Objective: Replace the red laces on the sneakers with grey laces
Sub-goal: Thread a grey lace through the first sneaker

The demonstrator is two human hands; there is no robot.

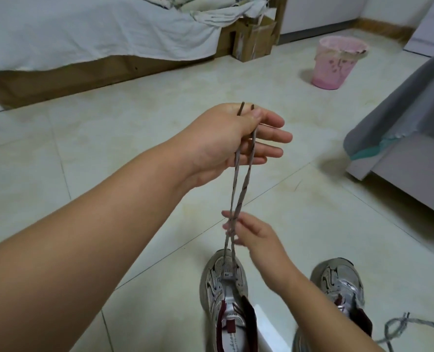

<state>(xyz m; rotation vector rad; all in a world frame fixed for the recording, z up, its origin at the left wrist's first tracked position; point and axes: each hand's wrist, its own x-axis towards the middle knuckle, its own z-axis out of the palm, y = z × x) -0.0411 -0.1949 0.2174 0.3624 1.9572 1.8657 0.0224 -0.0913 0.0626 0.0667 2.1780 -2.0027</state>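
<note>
Two silver-grey sneakers with dark red lining stand on the tiled floor, one (222,295) at bottom centre, the other (343,283) to its right. A grey speckled lace (241,189) runs up in two strands from the front eyelets of the centre sneaker. My left hand (236,138) pinches both dark lace tips between thumb and forefinger, raised high, other fingers straight. My right hand (246,231) sits lower, its fingers around the two strands just above the shoe. Another grey lace (398,326) lies loose at bottom right.
A bed (83,34) with a white sheet fills the upper left, a cardboard box (254,36) beside it. A pink waste bin (337,62) stands at the back. A grey-covered piece of furniture (414,138) is on the right. A white flat object (269,329) lies between the sneakers.
</note>
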